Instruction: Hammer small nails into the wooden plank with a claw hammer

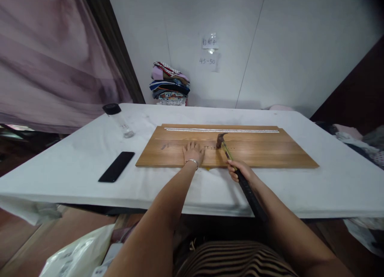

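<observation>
A wooden board [264, 151] lies flat across the middle of the table. My left hand [193, 152] rests palm down on it, fingers spread. In my right hand [240, 171] is a claw hammer [229, 153], gripped partway along its shaft, its dark handle reaching back under my forearm. The hammer's head is low over the board; whether it touches, I cannot tell. A row of small nails [211, 147] runs along the board between my left hand and the hammer head. Left of my left hand lie a few loose nails [163, 147]. Two white strips [222, 130] stretch along the board's far side.
The table [318, 189] has a white cover. A black phone [117, 167] and a clear bottle with a dark lid [119, 120] are at the left. Folded cloths [170, 84] are stacked behind the table, against the wall. A plastic bag [79, 253] sits below, front left.
</observation>
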`<state>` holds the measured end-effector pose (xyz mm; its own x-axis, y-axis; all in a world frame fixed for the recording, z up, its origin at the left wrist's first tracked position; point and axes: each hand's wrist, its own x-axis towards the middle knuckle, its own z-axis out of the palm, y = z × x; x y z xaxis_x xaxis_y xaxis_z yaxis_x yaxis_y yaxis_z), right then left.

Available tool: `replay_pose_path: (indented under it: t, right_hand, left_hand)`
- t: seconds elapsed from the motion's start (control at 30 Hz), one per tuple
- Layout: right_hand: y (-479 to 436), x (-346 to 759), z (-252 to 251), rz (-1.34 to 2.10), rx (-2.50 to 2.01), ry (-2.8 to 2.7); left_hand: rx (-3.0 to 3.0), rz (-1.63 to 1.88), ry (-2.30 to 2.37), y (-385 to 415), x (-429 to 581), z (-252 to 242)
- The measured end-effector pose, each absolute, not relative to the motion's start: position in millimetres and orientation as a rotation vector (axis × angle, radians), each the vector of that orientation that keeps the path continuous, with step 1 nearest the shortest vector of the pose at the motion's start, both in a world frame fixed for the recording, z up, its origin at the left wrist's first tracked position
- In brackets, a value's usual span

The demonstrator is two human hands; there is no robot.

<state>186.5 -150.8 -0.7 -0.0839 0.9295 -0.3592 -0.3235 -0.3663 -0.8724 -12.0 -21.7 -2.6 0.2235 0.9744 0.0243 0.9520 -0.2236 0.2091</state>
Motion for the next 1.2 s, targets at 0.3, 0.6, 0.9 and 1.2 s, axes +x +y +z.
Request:
replay_pose_path:
  t: [0.3, 0.6, 0.9, 1.2]
  right_hand:
    - [-161, 188, 15, 1.56, -1.195, -0.731]
    - [-162, 193, 5, 1.594, -1.153, -0.719]
    - [-155, 199, 0, 1.616, -1.165, -0.724]
    - [-156, 199, 5, 1.594, -1.141, -0.742]
  left_hand:
    - [2.322, 0.216, 1.851, -24, -11, 1]
    - [2.32, 0.219, 1.838, -22, -10, 0]
    - [2.323, 0.209, 1.842, -22, -11, 1]
    - [2.339, 0.204, 1.85, -21, -11, -1]
